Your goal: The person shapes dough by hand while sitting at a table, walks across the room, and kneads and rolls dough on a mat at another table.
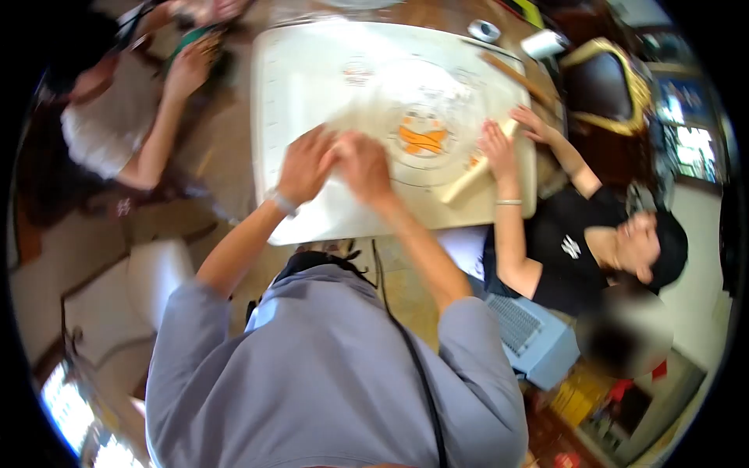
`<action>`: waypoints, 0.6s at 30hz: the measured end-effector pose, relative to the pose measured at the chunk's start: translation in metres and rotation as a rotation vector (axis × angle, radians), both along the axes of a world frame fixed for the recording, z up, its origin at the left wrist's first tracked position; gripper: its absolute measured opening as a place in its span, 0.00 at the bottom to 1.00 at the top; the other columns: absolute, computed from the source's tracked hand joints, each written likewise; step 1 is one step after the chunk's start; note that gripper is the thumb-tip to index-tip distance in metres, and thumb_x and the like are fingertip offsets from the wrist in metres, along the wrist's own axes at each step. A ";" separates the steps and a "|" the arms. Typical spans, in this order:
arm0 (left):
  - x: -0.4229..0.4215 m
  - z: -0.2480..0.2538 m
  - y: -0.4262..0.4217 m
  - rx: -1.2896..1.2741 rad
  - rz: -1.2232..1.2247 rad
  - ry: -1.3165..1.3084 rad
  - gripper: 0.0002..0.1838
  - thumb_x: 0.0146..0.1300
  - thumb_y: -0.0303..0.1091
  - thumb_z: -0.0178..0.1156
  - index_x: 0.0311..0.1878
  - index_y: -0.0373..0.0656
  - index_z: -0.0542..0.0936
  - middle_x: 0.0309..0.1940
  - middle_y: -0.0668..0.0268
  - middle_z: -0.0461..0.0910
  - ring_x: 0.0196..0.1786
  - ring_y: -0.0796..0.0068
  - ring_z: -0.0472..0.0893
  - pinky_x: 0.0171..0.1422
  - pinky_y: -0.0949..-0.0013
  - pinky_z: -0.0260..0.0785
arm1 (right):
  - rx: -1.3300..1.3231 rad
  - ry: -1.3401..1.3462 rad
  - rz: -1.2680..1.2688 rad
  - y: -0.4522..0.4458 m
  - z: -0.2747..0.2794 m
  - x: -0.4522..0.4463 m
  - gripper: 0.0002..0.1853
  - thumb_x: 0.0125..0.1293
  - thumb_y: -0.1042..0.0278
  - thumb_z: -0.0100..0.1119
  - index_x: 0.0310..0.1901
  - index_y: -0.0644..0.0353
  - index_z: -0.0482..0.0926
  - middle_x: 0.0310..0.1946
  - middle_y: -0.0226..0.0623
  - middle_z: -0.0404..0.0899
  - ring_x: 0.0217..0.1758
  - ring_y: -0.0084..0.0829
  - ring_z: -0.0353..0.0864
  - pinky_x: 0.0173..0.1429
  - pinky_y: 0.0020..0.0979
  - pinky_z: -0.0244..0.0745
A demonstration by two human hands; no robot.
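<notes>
My left hand (307, 165) and my right hand (363, 168) meet over the left part of a white printed mat (300, 86). The fingers of both are curled in toward each other, with the right hand smeared by motion. Whatever lies between them is hidden. An orange cartoon figure (422, 139) is printed on the mat beyond my right hand. To the right, a co-worker's two hands (499, 148) rest on a long pale bar (472, 181), which looks like dough.
A wooden stick (516, 78) lies along the mat's right edge. Behind it are a small white round item (484, 31) and a white cylinder (544, 44). On the left, another person's hand (191, 66) is beside something green. A blue-grey box (527, 331) stands low at right.
</notes>
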State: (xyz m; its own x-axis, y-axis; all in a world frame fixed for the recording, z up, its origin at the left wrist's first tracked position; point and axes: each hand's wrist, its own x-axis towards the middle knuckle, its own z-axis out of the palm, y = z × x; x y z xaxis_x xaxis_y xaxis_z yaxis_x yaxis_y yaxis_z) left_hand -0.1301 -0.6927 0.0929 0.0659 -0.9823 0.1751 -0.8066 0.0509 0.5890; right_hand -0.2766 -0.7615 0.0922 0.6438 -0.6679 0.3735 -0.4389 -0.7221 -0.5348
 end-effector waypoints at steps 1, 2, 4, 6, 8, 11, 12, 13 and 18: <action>-0.004 -0.004 0.012 -0.097 -0.021 0.001 0.24 0.70 0.46 0.45 0.61 0.40 0.71 0.60 0.50 0.71 0.64 0.50 0.67 0.68 0.53 0.56 | 0.047 -0.073 0.012 0.011 -0.007 -0.008 0.11 0.59 0.64 0.58 0.40 0.59 0.74 0.42 0.42 0.76 0.48 0.46 0.76 0.54 0.45 0.67; -0.011 0.001 0.021 -0.115 -0.005 -0.023 0.24 0.70 0.46 0.45 0.60 0.39 0.71 0.57 0.51 0.71 0.62 0.50 0.68 0.66 0.52 0.56 | -0.102 -0.081 -0.027 0.026 0.001 -0.010 0.15 0.58 0.61 0.58 0.45 0.58 0.71 0.46 0.42 0.74 0.53 0.46 0.73 0.58 0.47 0.64; -0.021 -0.003 0.031 -0.179 0.024 -0.058 0.25 0.70 0.48 0.43 0.61 0.40 0.70 0.56 0.52 0.70 0.61 0.50 0.67 0.65 0.51 0.55 | -0.141 0.030 -0.102 0.047 -0.003 -0.016 0.22 0.59 0.60 0.57 0.54 0.58 0.69 0.56 0.42 0.68 0.64 0.44 0.65 0.65 0.50 0.59; -0.022 -0.012 0.025 -0.176 0.036 -0.083 0.26 0.70 0.49 0.42 0.61 0.40 0.70 0.57 0.53 0.70 0.61 0.51 0.67 0.65 0.51 0.55 | -0.201 0.011 -0.141 0.042 -0.021 -0.013 0.25 0.58 0.60 0.58 0.56 0.58 0.68 0.57 0.42 0.67 0.65 0.43 0.64 0.67 0.50 0.56; -0.014 -0.027 0.007 -0.140 0.056 -0.113 0.24 0.70 0.47 0.41 0.60 0.42 0.71 0.56 0.54 0.70 0.62 0.51 0.67 0.64 0.53 0.56 | -0.175 0.076 -0.168 0.025 -0.024 -0.004 0.23 0.58 0.60 0.57 0.55 0.58 0.70 0.55 0.42 0.68 0.64 0.43 0.64 0.67 0.47 0.56; -0.007 -0.020 -0.027 -0.077 0.126 -0.239 0.20 0.71 0.44 0.41 0.58 0.46 0.72 0.57 0.54 0.70 0.63 0.52 0.67 0.62 0.53 0.60 | 0.060 0.154 -0.131 -0.013 -0.022 0.009 0.22 0.58 0.60 0.55 0.53 0.58 0.71 0.54 0.43 0.68 0.64 0.42 0.63 0.66 0.45 0.56; -0.004 -0.023 -0.037 -0.093 0.147 -0.275 0.19 0.71 0.44 0.41 0.58 0.46 0.72 0.58 0.55 0.70 0.63 0.53 0.67 0.62 0.53 0.60 | 0.107 0.261 -0.135 -0.025 -0.010 0.013 0.21 0.59 0.60 0.52 0.53 0.59 0.72 0.55 0.45 0.68 0.65 0.42 0.62 0.66 0.45 0.54; -0.002 -0.027 -0.046 -0.112 0.170 -0.310 0.19 0.71 0.44 0.41 0.58 0.46 0.72 0.58 0.55 0.69 0.64 0.53 0.67 0.62 0.53 0.60 | 0.032 0.202 -0.178 -0.035 -0.015 0.016 0.19 0.60 0.60 0.50 0.51 0.59 0.73 0.56 0.46 0.69 0.65 0.43 0.62 0.66 0.46 0.55; 0.010 -0.043 -0.067 -0.008 0.212 -0.267 0.22 0.73 0.47 0.40 0.63 0.48 0.70 0.65 0.52 0.65 0.68 0.51 0.63 0.64 0.50 0.60 | 0.025 0.149 -0.308 -0.053 -0.032 0.031 0.19 0.64 0.59 0.46 0.51 0.60 0.75 0.61 0.47 0.67 0.70 0.45 0.58 0.68 0.49 0.52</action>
